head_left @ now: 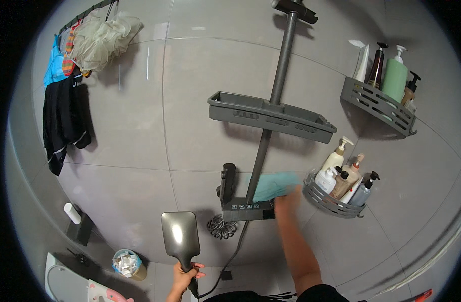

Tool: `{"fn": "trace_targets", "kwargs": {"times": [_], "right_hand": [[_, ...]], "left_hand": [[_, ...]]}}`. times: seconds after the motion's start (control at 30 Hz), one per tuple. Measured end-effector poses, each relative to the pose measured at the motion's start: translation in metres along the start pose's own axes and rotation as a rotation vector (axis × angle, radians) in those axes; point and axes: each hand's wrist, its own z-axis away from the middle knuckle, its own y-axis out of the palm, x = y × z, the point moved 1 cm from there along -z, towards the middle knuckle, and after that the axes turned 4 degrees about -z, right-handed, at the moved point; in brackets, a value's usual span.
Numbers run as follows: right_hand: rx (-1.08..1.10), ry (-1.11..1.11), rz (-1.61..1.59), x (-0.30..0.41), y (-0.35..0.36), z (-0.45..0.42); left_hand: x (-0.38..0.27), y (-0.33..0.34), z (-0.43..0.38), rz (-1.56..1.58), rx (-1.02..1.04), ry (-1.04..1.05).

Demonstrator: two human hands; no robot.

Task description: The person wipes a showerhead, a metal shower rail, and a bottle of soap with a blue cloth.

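Observation:
At the bottom of the view my left hand [183, 277] grips the handle of a grey handheld shower head [180, 236], whose broad back faces me. A dark hose runs from it towards the shower control unit [241, 214], which carries a row of buttons. My right hand [289, 200], blurred, holds a teal cloth [277, 185] at the right end of that unit, beside the vertical shower pipe [258, 166]. The cloth hides part of the unit's top; most of my right fingers are out of sight. A dark spray handset [227, 183] stands upright at the unit's left end.
A grey shelf [268, 115] crosses the pipe above. On the right, two corner racks [377, 104] hold several pump bottles [394, 81]. A mesh bath puff [104, 41] and black clothing [64, 120] hang at left. A waste bin [140, 272] and a toilet [64, 283] stand lower left.

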Motion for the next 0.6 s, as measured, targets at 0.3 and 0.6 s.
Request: {"fn": "trace_targets", "kwargs": {"times": [0.3,0.6], "right_hand": [[0.6,-0.723,-0.027,0.157,0.174,0.037],[0.255,-1.082,1.046,0.093,0.364,-0.041]], "left_hand": [[-0.005,-0.01,-0.009,0.04,0.043,0.002],[0.002,-0.012,-0.025,0.137,-0.018,0.039]]}}
